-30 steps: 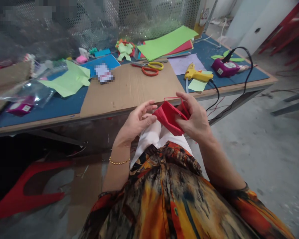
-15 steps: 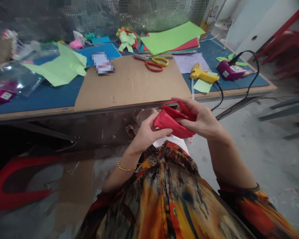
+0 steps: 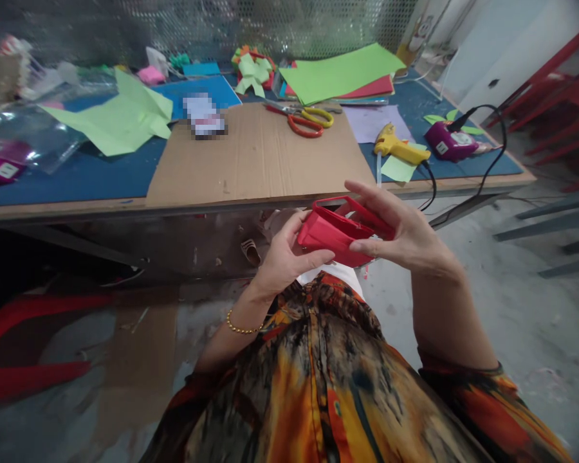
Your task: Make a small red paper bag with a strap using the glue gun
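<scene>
A small red paper box (image 3: 330, 235) with an open top is held in front of my body, just below the table's front edge. My left hand (image 3: 289, 253) grips its left end, thumb along the near side and the other fingers behind it. At the right end, my right hand (image 3: 398, 228) holds the box between the thumb on the near side and fingers on the far side, the index finger raised. The fingers behind the box are partly hidden. A yellow glue gun (image 3: 399, 149) rests on the table beyond my right hand.
A cardboard sheet (image 3: 260, 161) covers the table's middle, with scissors (image 3: 309, 121) and a blurred-out white item (image 3: 204, 116) on it. Green paper (image 3: 118, 119) lies left, stacked coloured sheets (image 3: 342, 71) at the back. A corded purple block (image 3: 450, 139) sits right. A red stool (image 3: 29, 379) stands lower left.
My right hand has shifted slightly right along the box, its index finger lifting and the thumb sliding outward. My left hand keeps its hold. The view has shifted slightly.
</scene>
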`<state>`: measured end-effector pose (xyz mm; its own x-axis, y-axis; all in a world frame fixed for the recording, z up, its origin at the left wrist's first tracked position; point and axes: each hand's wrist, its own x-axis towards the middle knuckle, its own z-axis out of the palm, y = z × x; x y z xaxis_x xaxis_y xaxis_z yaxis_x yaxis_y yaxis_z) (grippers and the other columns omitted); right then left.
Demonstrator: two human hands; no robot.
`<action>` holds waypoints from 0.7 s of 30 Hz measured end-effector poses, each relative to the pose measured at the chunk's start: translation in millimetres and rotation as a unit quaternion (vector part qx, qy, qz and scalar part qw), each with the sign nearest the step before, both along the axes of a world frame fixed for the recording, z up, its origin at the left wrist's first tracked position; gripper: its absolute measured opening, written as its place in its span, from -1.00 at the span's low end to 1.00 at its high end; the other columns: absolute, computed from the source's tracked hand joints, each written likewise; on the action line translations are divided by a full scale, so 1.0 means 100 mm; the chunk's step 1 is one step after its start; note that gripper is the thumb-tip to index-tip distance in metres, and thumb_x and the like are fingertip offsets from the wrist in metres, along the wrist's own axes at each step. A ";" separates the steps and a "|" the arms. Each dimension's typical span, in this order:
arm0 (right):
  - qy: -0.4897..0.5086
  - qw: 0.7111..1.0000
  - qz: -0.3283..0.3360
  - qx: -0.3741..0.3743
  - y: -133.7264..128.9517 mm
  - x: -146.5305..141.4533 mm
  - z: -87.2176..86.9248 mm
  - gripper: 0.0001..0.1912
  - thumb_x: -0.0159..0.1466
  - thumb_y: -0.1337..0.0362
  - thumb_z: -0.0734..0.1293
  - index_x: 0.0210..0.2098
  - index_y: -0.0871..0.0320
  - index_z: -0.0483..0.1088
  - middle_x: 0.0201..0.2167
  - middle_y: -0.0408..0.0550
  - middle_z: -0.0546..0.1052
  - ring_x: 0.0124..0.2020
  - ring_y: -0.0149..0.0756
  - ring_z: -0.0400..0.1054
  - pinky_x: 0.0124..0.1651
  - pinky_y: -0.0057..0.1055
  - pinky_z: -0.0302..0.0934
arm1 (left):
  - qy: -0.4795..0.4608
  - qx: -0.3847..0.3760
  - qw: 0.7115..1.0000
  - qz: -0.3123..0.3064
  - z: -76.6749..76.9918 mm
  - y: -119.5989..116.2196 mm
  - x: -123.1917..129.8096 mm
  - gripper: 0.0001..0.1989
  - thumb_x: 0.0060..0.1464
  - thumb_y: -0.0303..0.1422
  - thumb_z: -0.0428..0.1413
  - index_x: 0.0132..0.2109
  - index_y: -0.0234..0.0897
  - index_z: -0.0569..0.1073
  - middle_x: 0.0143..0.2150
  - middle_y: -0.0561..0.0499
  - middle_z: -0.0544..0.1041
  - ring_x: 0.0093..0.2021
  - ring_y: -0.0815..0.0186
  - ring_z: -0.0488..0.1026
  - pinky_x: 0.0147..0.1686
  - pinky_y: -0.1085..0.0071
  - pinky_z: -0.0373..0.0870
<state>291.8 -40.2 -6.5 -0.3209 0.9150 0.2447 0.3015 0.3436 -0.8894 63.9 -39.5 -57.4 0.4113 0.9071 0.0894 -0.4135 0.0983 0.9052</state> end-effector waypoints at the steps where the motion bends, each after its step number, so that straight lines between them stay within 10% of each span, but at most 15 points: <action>1: -0.003 1.000 0.002 0.006 0.00 0.00 -0.01 -0.02 0.16 -0.17 0.63 0.46 -0.02 0.36 0.18 0.10 0.65 0.17 -0.01 0.61 0.24 -0.03 0.57 | 0.006 0.007 1.000 0.007 0.01 0.00 0.00 -0.27 -0.14 -0.14 0.60 0.15 -0.18 0.55 0.10 -0.09 0.64 0.08 0.15 0.62 0.08 0.29 0.60; 16: -0.022 1.000 -0.007 0.008 -0.01 -0.05 0.02 -0.02 0.17 -0.21 0.61 0.46 -0.01 0.36 0.14 0.09 0.66 -0.04 -0.12 0.64 0.09 -0.15 0.61 | 0.045 0.019 0.997 0.061 0.05 -0.02 0.03 -0.43 -0.07 -0.18 0.54 0.05 -0.21 0.57 -0.01 -0.04 0.67 -0.08 0.26 0.61 -0.02 0.35 0.61; 21: 0.017 0.997 -0.079 -0.004 0.00 -0.04 -0.03 -0.31 0.33 -0.24 0.49 0.29 -0.01 0.53 0.03 0.07 0.71 0.01 -0.04 0.66 0.06 -0.07 0.63 | 0.038 0.028 0.996 0.078 -0.02 0.03 0.04 -0.44 -0.02 -0.09 0.50 0.06 -0.19 0.55 -0.06 -0.04 0.67 -0.17 0.26 0.61 -0.23 0.38 0.62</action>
